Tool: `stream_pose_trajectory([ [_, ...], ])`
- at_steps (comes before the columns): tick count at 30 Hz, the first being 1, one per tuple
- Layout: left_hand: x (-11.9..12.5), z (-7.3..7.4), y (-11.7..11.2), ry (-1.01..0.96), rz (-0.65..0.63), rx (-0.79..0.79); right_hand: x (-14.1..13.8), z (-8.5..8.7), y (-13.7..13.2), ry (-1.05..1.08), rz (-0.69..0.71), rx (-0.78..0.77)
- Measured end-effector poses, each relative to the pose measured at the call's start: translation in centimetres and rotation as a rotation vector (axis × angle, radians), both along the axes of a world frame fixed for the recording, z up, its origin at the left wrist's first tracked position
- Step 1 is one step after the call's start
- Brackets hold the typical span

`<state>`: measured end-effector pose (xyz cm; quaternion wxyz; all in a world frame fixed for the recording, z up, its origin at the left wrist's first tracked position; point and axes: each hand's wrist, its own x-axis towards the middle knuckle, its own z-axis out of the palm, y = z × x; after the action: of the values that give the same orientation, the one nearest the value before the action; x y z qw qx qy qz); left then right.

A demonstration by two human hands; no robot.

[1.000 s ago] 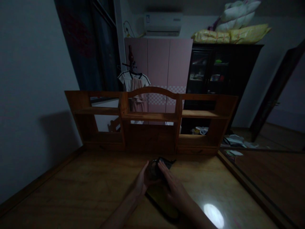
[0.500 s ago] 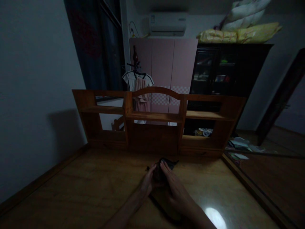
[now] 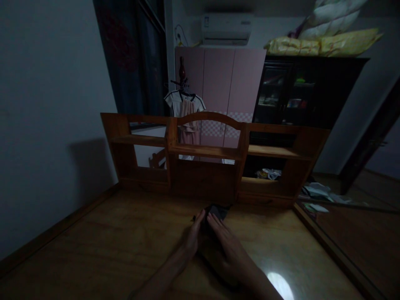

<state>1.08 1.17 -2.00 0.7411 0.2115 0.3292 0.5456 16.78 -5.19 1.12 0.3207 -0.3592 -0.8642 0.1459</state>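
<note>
A small dark object point(image 3: 215, 211), too dim to name, lies on the wooden desk top point(image 3: 125, 246) just in front of the shelf unit. My left hand point(image 3: 192, 238) rests against its left side with the fingers stretched forward. My right hand point(image 3: 226, 248) lies over it from the right, fingers flat and extended, fingertips on the dark object. A dark flat shape under my right palm is partly hidden by the hand.
A wooden shelf unit point(image 3: 215, 156) with open compartments stands along the desk's back edge. A raised wooden rim point(image 3: 331, 250) borders the desk on the right. A bright light reflection point(image 3: 279, 284) shows on the desk. Behind are a pink wardrobe point(image 3: 218, 91) and a dark cabinet point(image 3: 300, 91).
The view has shifted, so the shelf and room sit further right in the picture. Both hands stay on the dark object, pushed slightly forward toward the shelf.
</note>
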Motion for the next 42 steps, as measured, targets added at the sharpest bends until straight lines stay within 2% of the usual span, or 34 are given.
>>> stream_pose_trajectory([
  [3, -0.1, 0.3, -0.1, 0.000, 0.086, 0.003, -0.1, 0.5, -0.1, -0.059, 0.011, 0.006],
  [8, -0.4, 1.3, -0.2, -0.021, 0.056, -0.027, -0.2, 1.0, -0.4, -0.146, 0.027, 0.006],
  [12, -0.6, 1.9, -0.2, -0.040, 0.124, -0.030, -0.5, 1.1, -0.6, -0.200, 0.017, -0.021],
  [18, -0.7, 1.7, -0.2, -0.159, 0.162, 0.027, -0.6, 1.1, -0.6, -0.202, -0.005, -0.033],
  [24, -1.0, 1.9, 0.2, -0.290, 0.010, 0.068, -0.1, 1.0, -0.3, -0.186, -0.023, -0.008],
  [33, -1.5, 1.3, 0.5, -0.267, -0.036, 0.045, 0.5, 0.2, 0.4, -0.163, -0.069, 0.072],
  [42, -1.1, 2.2, -0.1, -0.207, -0.054, 0.033, 0.9, -1.0, 1.1, -0.096, -0.131, 0.094],
])
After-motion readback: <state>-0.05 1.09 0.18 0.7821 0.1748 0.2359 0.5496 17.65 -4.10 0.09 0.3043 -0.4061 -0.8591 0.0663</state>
